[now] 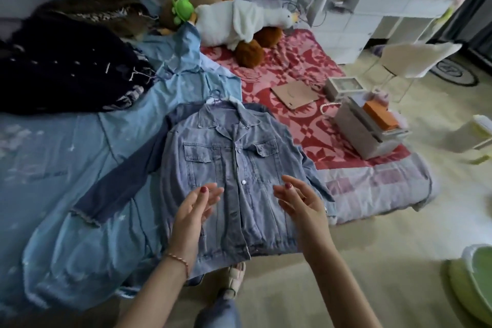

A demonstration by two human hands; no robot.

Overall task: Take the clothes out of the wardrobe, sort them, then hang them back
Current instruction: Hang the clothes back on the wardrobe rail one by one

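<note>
Sorting stage, judged from the layout: a denim jacket (237, 168) is laid flat, front up and buttoned, at the near edge of the bed (372, 184), on a hanger (214, 96) whose hook shows above the collar. The left hand (195, 205) and right hand (298, 200) are held just above the jacket's lower front, fingers loosely spread and gripping nothing; contact with the cloth cannot be told. Next, the jacket probably has to be smoothed or lifted by its hanger toward the wardrobe, which is not seen. Counted: one jacket on top, one darker blue garment (117, 184) beneath it, one pale blue garment (87, 221) spread at left, one dark heap (66, 72) beyond, the number of pieces in it being indistinct.
</note>
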